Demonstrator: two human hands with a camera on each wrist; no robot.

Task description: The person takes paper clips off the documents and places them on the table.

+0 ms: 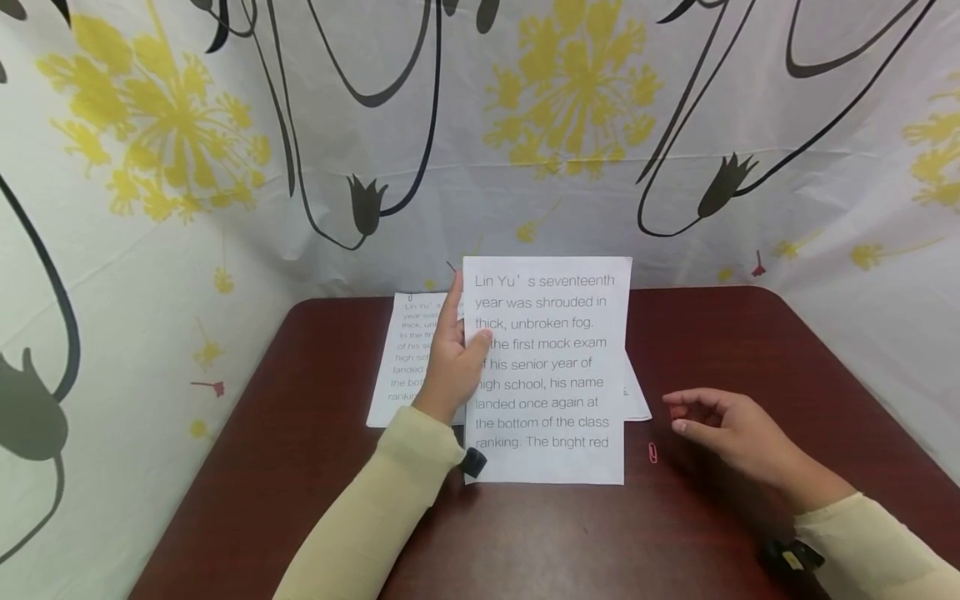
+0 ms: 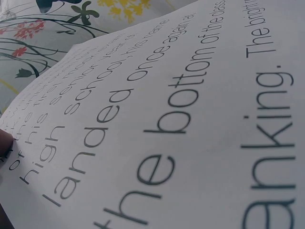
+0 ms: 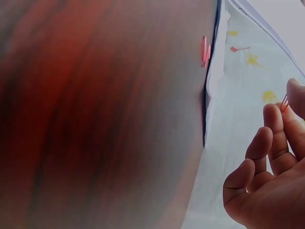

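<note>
My left hand (image 1: 450, 371) holds a printed sheet of paper (image 1: 551, 462) upright by its left edge, thumb in front and fingers behind. The large text faces me, and the same sheet (image 2: 214, 143) fills most of the left wrist view. To the right of the paper, my right hand (image 1: 738, 433) is raised over the table. Between its thumb and forefinger it pinches a small red paper clip (image 3: 284, 104), best seen in the right wrist view. A second, pink paper clip (image 1: 652, 452) lies on the table between the paper and my right hand.
Behind the held sheet, more printed paper (image 1: 397, 367) lies on the dark red-brown table (image 1: 247, 467), with a small dark clip (image 1: 410, 297) at its top edge. Another white sheet corner (image 1: 636, 404) shows at right. A flower-patterned cloth (image 1: 465, 150) hangs behind the table.
</note>
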